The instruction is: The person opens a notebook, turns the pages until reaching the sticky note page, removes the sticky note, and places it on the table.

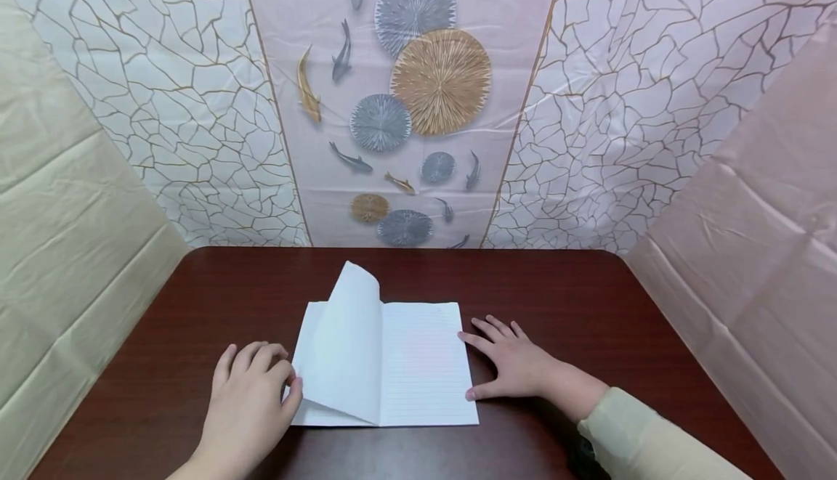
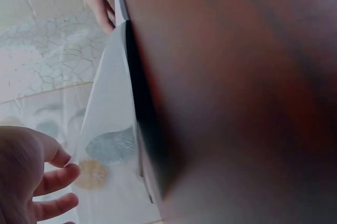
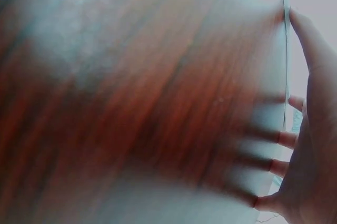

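Note:
An open notebook point(image 1: 428, 385) lies on the table, its right page ruled with lines. One white leaf point(image 1: 349, 342) is raised over the left side and curves up at its top corner. My left hand point(image 1: 251, 393) pinches the outer edge of this leaf between thumb and forefinger; the left wrist view shows the fingertips point(image 2: 66, 163) meeting at the leaf's edge. With fingers spread, my right hand point(image 1: 513, 364) rests at the notebook's right edge, thumb and forefinger touching the page border. Its other fingers point(image 3: 284, 140) reach down to the tabletop in the right wrist view.
The dark red-brown table point(image 1: 556, 284) reaches back to a patterned cloth wall point(image 1: 405, 175) with fish and round motifs. Plain pale cloth panels point(image 1: 752, 247) stand along both sides. A dark object point(image 1: 584, 458) shows under the right sleeve point(image 1: 641, 429).

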The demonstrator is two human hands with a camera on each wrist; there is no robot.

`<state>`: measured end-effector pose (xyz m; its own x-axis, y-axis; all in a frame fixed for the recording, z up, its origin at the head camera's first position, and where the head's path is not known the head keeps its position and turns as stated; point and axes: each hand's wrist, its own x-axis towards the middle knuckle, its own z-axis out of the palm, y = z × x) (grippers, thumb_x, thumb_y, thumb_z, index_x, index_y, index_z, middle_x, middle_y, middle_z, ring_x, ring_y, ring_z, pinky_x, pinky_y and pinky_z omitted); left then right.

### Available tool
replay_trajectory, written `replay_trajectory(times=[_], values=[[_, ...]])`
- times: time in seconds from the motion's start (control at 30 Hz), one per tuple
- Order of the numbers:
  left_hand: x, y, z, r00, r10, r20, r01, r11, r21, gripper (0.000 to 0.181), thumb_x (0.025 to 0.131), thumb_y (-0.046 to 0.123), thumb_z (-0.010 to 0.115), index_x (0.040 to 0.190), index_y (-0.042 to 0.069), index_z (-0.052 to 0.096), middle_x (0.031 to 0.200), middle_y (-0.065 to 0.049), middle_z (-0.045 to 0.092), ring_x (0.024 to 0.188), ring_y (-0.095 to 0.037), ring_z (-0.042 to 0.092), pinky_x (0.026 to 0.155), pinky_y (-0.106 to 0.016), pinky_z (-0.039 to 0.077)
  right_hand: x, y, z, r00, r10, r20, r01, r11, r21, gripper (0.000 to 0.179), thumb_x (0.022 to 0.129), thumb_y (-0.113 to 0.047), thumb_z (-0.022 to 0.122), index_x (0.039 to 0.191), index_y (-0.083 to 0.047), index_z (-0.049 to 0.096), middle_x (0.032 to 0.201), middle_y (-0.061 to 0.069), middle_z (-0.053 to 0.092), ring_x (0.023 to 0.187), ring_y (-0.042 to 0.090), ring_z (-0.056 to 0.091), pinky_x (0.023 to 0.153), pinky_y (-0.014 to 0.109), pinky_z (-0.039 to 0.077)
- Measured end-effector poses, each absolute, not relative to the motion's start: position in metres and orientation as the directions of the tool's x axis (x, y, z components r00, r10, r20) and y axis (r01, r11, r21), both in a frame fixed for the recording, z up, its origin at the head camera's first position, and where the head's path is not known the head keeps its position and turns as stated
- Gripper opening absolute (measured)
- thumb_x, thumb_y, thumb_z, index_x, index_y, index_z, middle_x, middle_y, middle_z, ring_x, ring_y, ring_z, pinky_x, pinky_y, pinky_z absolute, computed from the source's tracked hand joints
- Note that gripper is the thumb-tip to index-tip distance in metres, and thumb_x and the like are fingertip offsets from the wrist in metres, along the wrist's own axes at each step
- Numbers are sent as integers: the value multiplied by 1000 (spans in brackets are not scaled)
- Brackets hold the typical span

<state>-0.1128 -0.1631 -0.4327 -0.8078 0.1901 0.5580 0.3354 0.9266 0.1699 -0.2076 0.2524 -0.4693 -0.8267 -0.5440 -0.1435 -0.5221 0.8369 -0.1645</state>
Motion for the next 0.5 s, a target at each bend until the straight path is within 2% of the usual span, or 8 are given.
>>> replay_trajectory(times=[0.23, 0.5], values=[[-106, -169, -441, -905, 156, 395, 239, 956, 169, 17, 80, 18, 71, 66, 19, 61, 100, -6, 64, 105, -36, 55, 102, -65, 27, -208, 252, -468, -826, -543, -150, -522, 838, -157, 103, 72, -89, 52, 156, -31, 32, 162, 9, 24, 148, 39, 17, 110, 71, 17], [-105, -174, -449, -946, 164, 280, 210, 967, 143, 22, 80, 22, 73, 63, 22, 59, 97, -3, 62, 105, -36, 55, 103, -66, 28, -207, 252, -468, -825, -544, -152, -522, 837, -165, 103, 72, -89, 51, 155, -32, 33, 162, 9, 25, 148, 39, 17, 110, 71, 18]])
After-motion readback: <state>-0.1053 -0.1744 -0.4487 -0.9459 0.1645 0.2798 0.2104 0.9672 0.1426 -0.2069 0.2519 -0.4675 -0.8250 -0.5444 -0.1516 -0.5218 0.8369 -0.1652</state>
